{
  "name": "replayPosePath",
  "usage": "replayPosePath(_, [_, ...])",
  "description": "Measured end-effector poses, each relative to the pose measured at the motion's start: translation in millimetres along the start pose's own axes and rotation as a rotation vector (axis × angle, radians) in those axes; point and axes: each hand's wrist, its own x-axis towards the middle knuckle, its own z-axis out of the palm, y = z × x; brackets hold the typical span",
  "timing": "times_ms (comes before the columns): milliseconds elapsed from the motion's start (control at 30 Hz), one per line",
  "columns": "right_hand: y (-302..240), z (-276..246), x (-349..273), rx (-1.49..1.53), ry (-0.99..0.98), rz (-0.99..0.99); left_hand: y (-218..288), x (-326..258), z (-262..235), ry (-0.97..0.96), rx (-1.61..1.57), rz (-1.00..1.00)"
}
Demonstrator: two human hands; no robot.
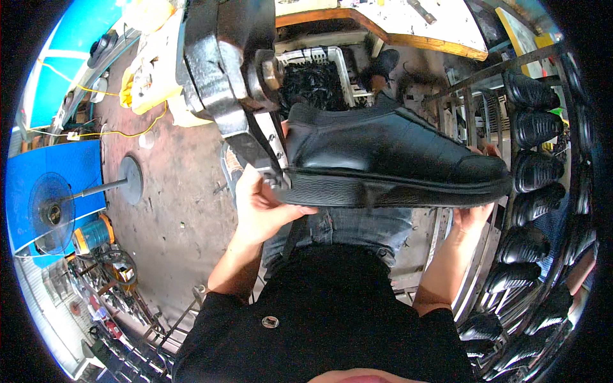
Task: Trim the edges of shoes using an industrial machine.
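A black leather shoe with a thick black sole lies sideways across the view, toe to the right. My left hand grips its heel end, thumb along the sole edge. My right hand is wrapped round the toe from below, with some fingertips showing above the toe. At the heel stands a dark metal machine head with a large bolt. Its narrow lower arm comes down against or close to the heel; whether it touches is hard to tell.
Racks on the right hold several black shoes. Beyond the shoe sits a white basket of black scraps, under a wood-edged table. A standing fan is on the left, with a yellow cable hanging near it.
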Motion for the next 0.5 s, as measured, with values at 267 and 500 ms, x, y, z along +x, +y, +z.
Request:
replayPosePath(267, [-32,80,27,-0.406,-0.169,-0.005,-25,-6,-49,0.199,-0.086,0.043])
replayPosePath(500, [9,118,23,-0.173,-0.357,0.043,-6,-14,-89,0.242,-0.078,0.039])
